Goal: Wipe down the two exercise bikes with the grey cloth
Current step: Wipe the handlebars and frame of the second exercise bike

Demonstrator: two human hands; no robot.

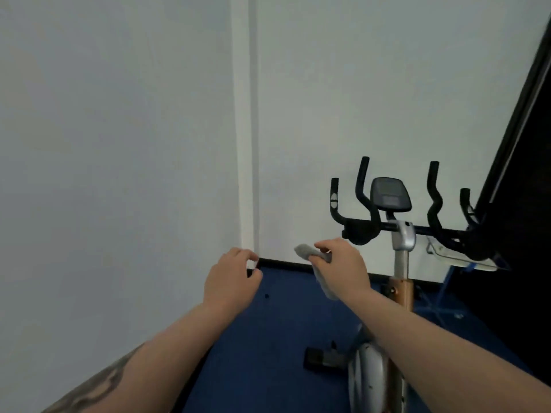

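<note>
We are holding both hands out in front of us, in the corner of a room. Our right hand [341,265] is pinching the grey cloth [319,268] between thumb and fingers; one bunched end is sticking out at the hand's 10 o'clock and the rest is hanging down beneath the palm. Our left hand [231,280] is hovering at 9 o'clock from the right one, apart from it, fingers loosely curled and grasping nothing. One exercise bike [401,263] is standing at 3 o'clock from the cloth, near it but not touching. Its black handlebars [362,201] are rising at 1 o'clock from our right hand, with the console [389,193] between them atop the silver post. We are standing over blue floor [268,338], with white walls [119,144] meeting at 12 o'clock. A dark panel [518,204] is leaning in at the far right.
</note>
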